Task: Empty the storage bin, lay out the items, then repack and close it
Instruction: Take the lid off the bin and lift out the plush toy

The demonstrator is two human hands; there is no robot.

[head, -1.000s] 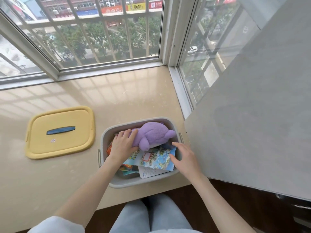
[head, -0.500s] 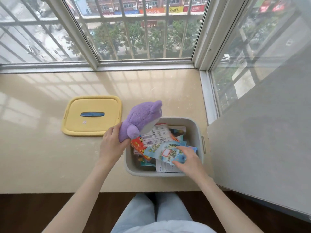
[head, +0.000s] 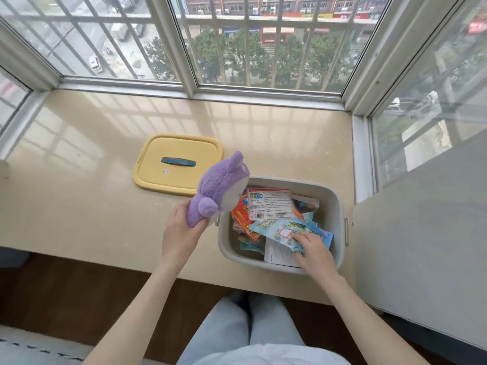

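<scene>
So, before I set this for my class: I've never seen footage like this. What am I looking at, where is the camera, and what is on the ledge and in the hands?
There is no machine here: a person works with bare hands. The picture comes from a camera worn on the head, looking down, so both arms enter from below. The left hand grips a purple plush toy by its lower end, lifted beside the grey storage bin. The right hand reaches into the bin, its fingers on a blue printed packet; whether they grip it is unclear. Other packets lie in the bin. The bin stands on a beige window ledge, and its yellow lid lies flat on the ledge to the left.
</scene>
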